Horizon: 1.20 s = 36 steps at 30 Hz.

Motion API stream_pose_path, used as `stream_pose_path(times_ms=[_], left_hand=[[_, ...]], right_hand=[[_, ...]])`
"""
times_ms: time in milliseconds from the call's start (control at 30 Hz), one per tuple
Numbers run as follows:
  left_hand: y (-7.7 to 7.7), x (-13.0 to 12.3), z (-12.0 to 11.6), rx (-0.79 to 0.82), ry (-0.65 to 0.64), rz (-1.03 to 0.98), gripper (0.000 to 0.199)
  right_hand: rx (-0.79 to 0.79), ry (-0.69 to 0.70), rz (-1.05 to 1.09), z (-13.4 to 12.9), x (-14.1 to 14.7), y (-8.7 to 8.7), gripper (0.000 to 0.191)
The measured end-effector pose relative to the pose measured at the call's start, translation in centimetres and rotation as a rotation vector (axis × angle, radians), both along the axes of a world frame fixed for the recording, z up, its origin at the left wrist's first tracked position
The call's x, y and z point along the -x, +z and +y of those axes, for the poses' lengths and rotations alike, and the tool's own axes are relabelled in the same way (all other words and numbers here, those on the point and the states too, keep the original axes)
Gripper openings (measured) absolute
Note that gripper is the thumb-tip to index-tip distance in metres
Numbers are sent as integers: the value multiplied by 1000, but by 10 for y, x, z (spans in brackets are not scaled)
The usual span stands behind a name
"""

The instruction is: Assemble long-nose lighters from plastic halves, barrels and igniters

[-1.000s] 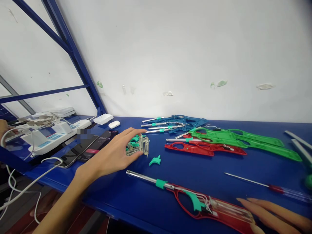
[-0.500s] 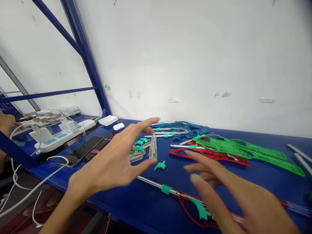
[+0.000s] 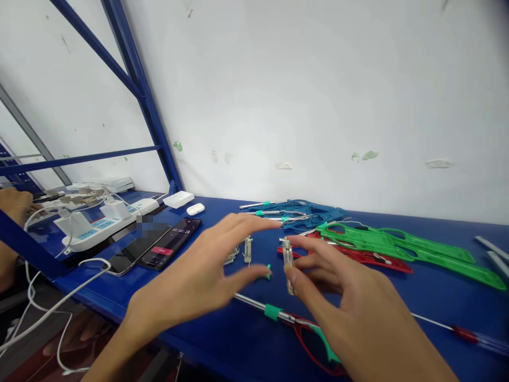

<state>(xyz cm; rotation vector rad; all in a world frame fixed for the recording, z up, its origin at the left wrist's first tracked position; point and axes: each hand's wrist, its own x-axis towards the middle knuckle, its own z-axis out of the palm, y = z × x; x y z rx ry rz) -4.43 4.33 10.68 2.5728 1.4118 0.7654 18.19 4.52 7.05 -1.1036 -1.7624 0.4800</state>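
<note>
My right hand [image 3: 353, 289] pinches a small clear plastic lighter tank [image 3: 288, 268] upright between thumb and fingertips. Facing it is my left hand [image 3: 194, 273], empty, with thumb and fingers spread apart. Beyond the left thumb, another clear tank [image 3: 247, 249] is on the blue table; more clear pieces are partly hidden by that hand. A green trigger piece [image 3: 269, 271] shows by the thumb tip. Below both hands lies a red lighter shell [image 3: 306, 345] with a metal tube [image 3: 250, 302] and a green trigger [image 3: 328, 347]; my right hand covers part of it.
Blue shells [image 3: 318, 212], green shells [image 3: 421, 249] and red shells [image 3: 369, 257] lie toward the wall. A screwdriver [image 3: 465, 334] is at right. Phones [image 3: 175, 244], a power strip [image 3: 139, 209] and a white cable [image 3: 59, 305] are left. Another person's hand [image 3: 16, 204] shows at far left.
The clear tank has passed from my left hand to my right. My left hand has opened, and my right hand has moved left and closed on the tank.
</note>
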Motion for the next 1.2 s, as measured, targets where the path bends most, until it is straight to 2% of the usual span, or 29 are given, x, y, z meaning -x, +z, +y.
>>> stream_pose_path(times_ms=[33,67,200,300,400,567,767,1000,1200], left_hand=[[-1,6,5,14,83,45,32],[-3,12,10,43,129,85,24],[-14,28,28,166,185,237,20],[-22,28,34,207,232,315,14],[-27,24,38,214,277,376,17],[-31,21,42,212,329,483,17],[-28,16,39,196,386,573,14],[-35,17,45,186,395,642,15],[-38,16,45,158,379,664,16]], right_hand=[[-29,-24,-15,0,-4,2,31],[-60,-52,-36,1,-8,4,31],[-158,-204,-117,3,-34,7,33],[-155,-334,-191,3,-52,7,35],[-166,-393,-226,3,-63,7,32],[-176,-441,-225,4,-66,7,32],[-203,-445,-240,1,-66,8,29],[-255,-430,-251,1,-66,12,26],[-239,-404,-227,2,-62,13,25]])
